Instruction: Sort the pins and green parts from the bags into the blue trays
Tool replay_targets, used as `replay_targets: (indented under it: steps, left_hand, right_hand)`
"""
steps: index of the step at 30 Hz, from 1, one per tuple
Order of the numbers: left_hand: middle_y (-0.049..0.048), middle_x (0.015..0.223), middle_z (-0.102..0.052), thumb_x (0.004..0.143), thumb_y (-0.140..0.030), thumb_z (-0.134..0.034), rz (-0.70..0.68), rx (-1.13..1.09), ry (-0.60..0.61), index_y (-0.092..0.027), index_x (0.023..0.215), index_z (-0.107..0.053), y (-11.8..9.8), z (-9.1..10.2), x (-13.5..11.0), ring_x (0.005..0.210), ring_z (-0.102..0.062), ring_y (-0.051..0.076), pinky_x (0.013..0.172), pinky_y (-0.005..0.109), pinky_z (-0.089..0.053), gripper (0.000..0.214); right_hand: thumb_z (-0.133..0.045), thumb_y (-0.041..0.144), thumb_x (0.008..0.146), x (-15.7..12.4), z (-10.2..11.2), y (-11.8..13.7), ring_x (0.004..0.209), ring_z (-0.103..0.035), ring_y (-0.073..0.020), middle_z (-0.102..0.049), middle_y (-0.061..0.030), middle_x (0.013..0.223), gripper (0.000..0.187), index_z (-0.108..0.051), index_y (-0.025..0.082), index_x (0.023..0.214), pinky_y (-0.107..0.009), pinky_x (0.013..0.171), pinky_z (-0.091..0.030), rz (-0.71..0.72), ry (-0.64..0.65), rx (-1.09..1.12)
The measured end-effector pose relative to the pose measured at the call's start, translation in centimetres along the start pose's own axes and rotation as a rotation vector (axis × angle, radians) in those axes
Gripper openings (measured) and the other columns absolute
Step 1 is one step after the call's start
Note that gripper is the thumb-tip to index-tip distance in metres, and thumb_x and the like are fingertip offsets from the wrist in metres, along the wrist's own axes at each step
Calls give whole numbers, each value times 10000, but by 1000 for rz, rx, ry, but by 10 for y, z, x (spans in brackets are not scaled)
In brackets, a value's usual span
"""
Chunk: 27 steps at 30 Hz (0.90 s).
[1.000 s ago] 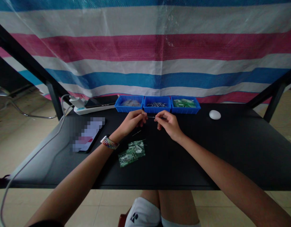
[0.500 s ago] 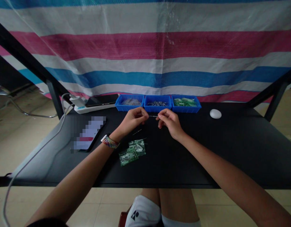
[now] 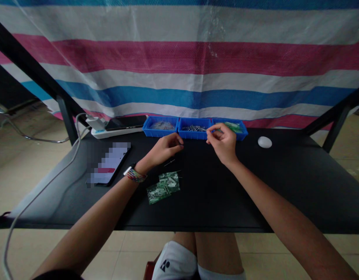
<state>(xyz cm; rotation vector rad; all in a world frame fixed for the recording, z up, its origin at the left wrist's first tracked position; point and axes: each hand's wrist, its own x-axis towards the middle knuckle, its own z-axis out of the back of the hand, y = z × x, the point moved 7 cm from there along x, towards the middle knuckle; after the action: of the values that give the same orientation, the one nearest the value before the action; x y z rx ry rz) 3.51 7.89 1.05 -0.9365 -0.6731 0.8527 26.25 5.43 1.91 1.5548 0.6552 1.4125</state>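
Left hand (image 3: 164, 148) curled on table (image 3: 284, 175), fingertips pinched; right hand (image 3: 224, 143) raised at blue trays (image 3: 194, 135), fingers bunched; grasp unclear both.

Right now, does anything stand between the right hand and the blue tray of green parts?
Nothing visible does. The right hand covers the near-left corner of the green-parts tray, its fingertips by the middle tray.

Bins (image 3: 194, 136) in a row at the table's (image 3: 255, 186) back, phone (image 3: 109, 167) left, packets (image 3: 163, 186) in front
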Motion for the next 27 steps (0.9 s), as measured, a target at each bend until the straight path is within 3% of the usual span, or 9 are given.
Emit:
replay_targets:
  steps: [3,6,10,16,22,27]
  left_hand:
    - [2,732,-684,798,-376,-788,36,265,228,-192,960,-738,12,2,-3,601,-604,153,528,237,-412,250]
    - [-4,745,-721,751,-360,-827,98,312,329,-217,995,-759,21,8,-7,617,-649,168,532,236,-429,291]
    - [-19,712,-719,696,-270,-809,90,322,370,-233,840,-769,24,8,-7,598,-644,158,529,226,-422,154]
    - [-12,707,-714,703,-206,-725,52,313,318,-211,821,-767,18,-1,-4,598,-610,148,538,223,-415,125]
    - [33,875,-742,841,-206,-672,-165,168,194,-186,952,-761,-16,-20,-7,742,-660,156,672,246,-490,144]
    - [25,854,-709,907,-294,-734,-161,26,32,-181,1015,-696,-18,-25,-9,720,-638,145,649,246,-489,161]
  right_hand:
    - [-713,330,940,17,19,6,560,-586,-146,-749,-36,853,107,-732,224,938,-309,553,-445,144,-97,-217]
    - [-676,290,953,21,22,6,567,-520,-133,-790,-79,1086,119,-763,212,930,-317,559,-407,231,-79,-334]
    - [-640,254,962,8,17,3,543,-444,-132,-752,-57,976,114,-743,220,927,-333,606,-427,256,-28,-388]
    - [-636,236,948,-17,-13,1,574,-495,-134,-697,-33,920,93,-701,234,881,-327,622,-456,206,154,-285]
    - [-663,402,960,-44,-48,-13,537,-581,-126,-695,7,789,161,-669,241,965,-248,483,-450,-141,424,55]
    - [-740,395,895,-47,-52,-13,527,-607,-115,-674,34,762,207,-604,241,923,-225,472,-470,-200,372,139]
